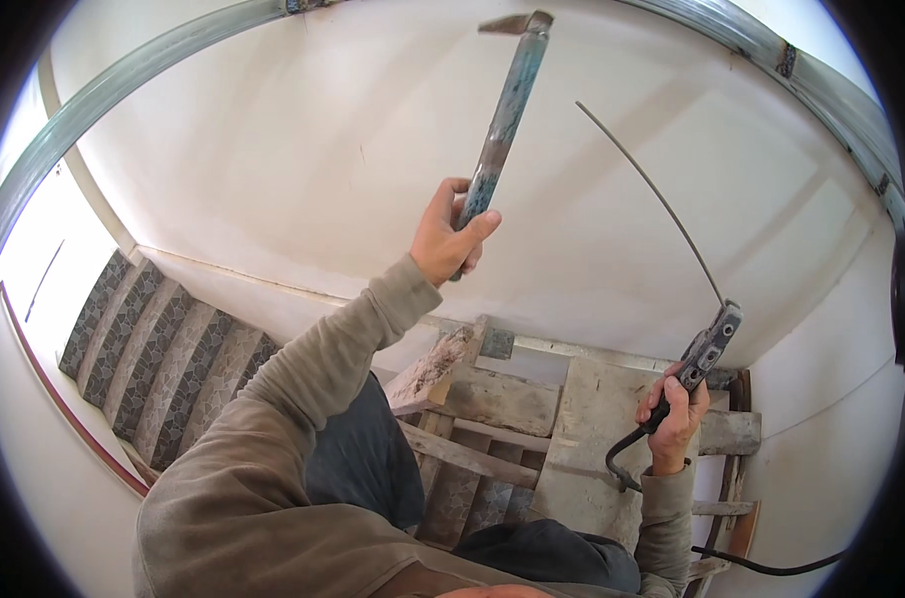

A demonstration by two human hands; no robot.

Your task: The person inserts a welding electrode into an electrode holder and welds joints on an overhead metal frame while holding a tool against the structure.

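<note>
My left hand (451, 234) is raised in front of the wall, its fingers wrapped round the lower handle of a chipping hammer (507, 125). The hammer has a worn blue-green metal handle and a pointed head, which is uppermost. Lower down on the right, my right hand (675, 417) grips a welding electrode holder (710, 347) with a dark handle and grey jaws. A long, thin, slightly bent welding rod (662, 199) is clamped in the jaws and slants up to the left. From the handle's lower end runs a black cable (620, 460).
A metal tube (188, 38) with darkened weld joints arches overhead. Below me are rough boards (497, 401) and a wide panel (592, 399), with gaps between them. Stone-patterned stairs (163, 374) descend at left. A white wall (303, 149) stands ahead.
</note>
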